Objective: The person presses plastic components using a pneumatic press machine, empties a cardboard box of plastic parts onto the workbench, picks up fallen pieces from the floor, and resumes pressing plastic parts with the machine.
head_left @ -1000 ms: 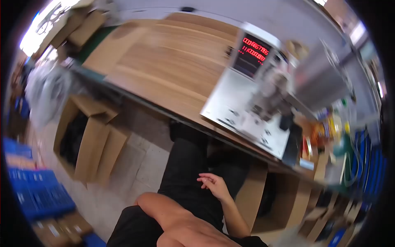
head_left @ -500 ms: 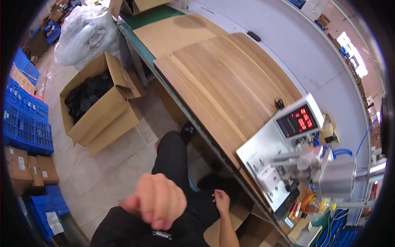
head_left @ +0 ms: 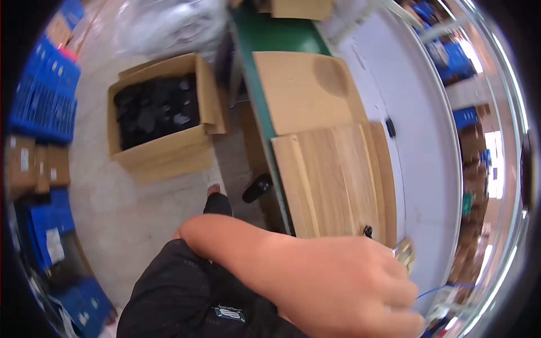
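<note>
head view shows my left forearm (head_left: 248, 250) crossing low in front of me, with my left hand (head_left: 355, 287) at its end, back turned up and slightly blurred. the fingers bend down and away, so my palm is hidden and i cannot tell whether they close on anything. my right hand is out of view, so its state i cannot tell either.

nearest my left hand is the wooden board (head_left: 321, 186), lying on the green table (head_left: 282, 34); my hand and wrist cover its near end. just past my knuckles a small black cord (head_left: 368, 231) pokes up, the rest of it out of sight. beside it a tan, ring-like thing (head_left: 404, 253) is partly covered by my hand and too blurred to name. beyond the board lies a cardboard sheet (head_left: 298, 84) with a dark round stain.

on the floor to my left an open carton (head_left: 169, 163) holds flat black pieces (head_left: 158, 110), heaped so that single shapes are hard to make out. behind it a clear plastic bag (head_left: 169, 22) is cut off by the top edge. a dark sandal (head_left: 257, 188) shows beside the table's edge. the lettering on my black clothing (head_left: 163, 293) is too smeared to read.
</note>
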`<state>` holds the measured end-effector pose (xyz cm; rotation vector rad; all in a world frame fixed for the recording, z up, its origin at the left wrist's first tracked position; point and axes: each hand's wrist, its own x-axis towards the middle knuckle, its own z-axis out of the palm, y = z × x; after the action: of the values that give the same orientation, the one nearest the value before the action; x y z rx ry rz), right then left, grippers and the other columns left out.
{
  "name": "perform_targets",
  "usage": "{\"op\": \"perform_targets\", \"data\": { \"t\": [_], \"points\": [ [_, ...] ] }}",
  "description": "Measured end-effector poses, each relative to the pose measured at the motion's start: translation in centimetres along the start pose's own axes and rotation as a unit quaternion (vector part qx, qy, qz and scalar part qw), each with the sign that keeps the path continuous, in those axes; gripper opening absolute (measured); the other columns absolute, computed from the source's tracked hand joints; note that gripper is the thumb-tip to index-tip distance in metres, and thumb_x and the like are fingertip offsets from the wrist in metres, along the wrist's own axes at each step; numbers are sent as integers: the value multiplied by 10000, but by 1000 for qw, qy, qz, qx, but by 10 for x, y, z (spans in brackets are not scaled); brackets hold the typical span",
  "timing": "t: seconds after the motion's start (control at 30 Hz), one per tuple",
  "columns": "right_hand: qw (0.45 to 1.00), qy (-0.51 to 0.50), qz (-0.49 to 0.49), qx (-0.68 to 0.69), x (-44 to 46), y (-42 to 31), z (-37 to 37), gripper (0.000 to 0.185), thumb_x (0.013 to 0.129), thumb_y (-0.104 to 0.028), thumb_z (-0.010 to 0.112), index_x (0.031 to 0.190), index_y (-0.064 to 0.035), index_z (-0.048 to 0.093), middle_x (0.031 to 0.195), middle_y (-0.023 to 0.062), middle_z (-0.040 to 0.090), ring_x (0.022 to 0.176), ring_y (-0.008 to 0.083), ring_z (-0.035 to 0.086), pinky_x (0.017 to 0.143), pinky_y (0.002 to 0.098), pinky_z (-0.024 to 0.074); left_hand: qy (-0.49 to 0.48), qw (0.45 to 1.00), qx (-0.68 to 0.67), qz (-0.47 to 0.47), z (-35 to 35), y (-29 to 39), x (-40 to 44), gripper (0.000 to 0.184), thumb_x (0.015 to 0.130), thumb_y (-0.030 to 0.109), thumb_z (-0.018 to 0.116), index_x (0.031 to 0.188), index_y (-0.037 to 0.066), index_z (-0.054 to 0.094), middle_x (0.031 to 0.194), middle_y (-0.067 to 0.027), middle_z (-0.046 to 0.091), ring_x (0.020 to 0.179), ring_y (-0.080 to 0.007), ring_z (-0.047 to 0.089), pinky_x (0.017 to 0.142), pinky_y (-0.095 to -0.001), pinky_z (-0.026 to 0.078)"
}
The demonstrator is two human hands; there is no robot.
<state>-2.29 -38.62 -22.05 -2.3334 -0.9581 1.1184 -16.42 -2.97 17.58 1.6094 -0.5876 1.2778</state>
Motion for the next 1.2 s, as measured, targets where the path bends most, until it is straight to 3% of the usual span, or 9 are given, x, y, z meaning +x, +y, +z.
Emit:
{"op": "perform_targets", "data": {
  "t": [0.1,0.47,0.63,0.7,0.83,0.97,1.03,1.1,1.2],
  "points": [
    [994,-22,-18,105,28,-74,-14,244,1027,-247,588,1087,-35,693,919,48,717,789,141,699,702,316,567,44,948,302,89,-81,65,11,271,872,104,683,1105,-31,709,1070,-188,699,837,-236,689,675,-312,564],
    [941,144,185,245,133,-123,-63,401,1009,-389,561,833,-40,655,626,53,629,436,135,542,402,271,394,41,904,415,-94,-175,171,7,54,857,121,711,868,91,754,878,-34,762,643,-139,629,569,-224,473],
    [933,182,178,256,141,-123,-48,419,998,-386,580,775,-38,650,606,56,620,434,141,545,401,276,404,126,974,184,-29,-202,181,-1,51,917,150,660,937,147,707,949,-12,757,744,-156,652,666,-251,483],
    [926,193,192,261,134,-115,-40,419,995,-378,583,760,-38,648,600,56,617,434,143,546,402,276,408,28,993,119,7,-231,169,-4,167,918,221,677,1030,104,717,984,-76,752,794,-217,672,713,-327,520],
    [919,191,206,276,138,-116,-35,412,991,-361,582,758,-27,651,600,65,620,444,150,559,416,278,426,113,977,179,-30,-228,106,-20,73,779,-8,683,827,25,726,742,-121,726,602,-193,674,580,-282,524],
    [931,152,206,259,157,-118,-39,409,991,-361,595,779,-18,667,624,77,642,474,160,586,441,297,452,146,850,287,-417,-241,5,-99,152,866,85,655,969,2,729,952,-158,740,762,-275,728,671,-303,566],
    [933,120,206,269,150,-127,-53,371,988,-324,609,796,-15,683,644,73,655,509,156,604,474,297,472,-80,726,476,-490,-240,-36,-169,242,896,159,651,1076,7,703,1050,-187,729,996,-341,700,872,-399,556],
    [936,101,181,283,169,-147,-55,353,987,-306,616,806,-13,692,655,68,661,532,152,613,496,294,483,-318,531,291,-730,-248,-36,-195,336,888,219,663,1173,43,685,1139,-194,708,1110,-361,656,967,-403,517],
    [951,167,42,256,211,-177,-77,279,984,-246,640,886,7,700,752,54,686,636,114,612,575,275,478,-68,688,275,-669,-284,-53,-188,358,869,219,675,1190,59,680,1157,-185,703,1108,-357,659,960,-398,524]
  ]
}}
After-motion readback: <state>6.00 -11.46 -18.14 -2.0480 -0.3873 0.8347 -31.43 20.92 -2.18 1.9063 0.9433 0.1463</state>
